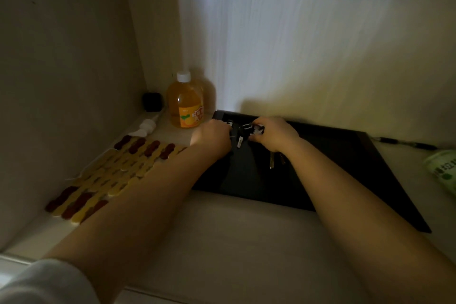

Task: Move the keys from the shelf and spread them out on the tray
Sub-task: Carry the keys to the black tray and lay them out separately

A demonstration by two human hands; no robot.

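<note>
Over the black tray (333, 173), dim light blurs your keys (246, 132) (dark-headed, ringed); both hands (212, 136) (275, 134) pinch them.

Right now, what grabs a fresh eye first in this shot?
Both hands meet over the far-left corner of the black tray, left hand and right hand working a bunch of keys between them. Behind, in the corner, stands an orange bottle. A beaded mat lies left of the tray.
</note>
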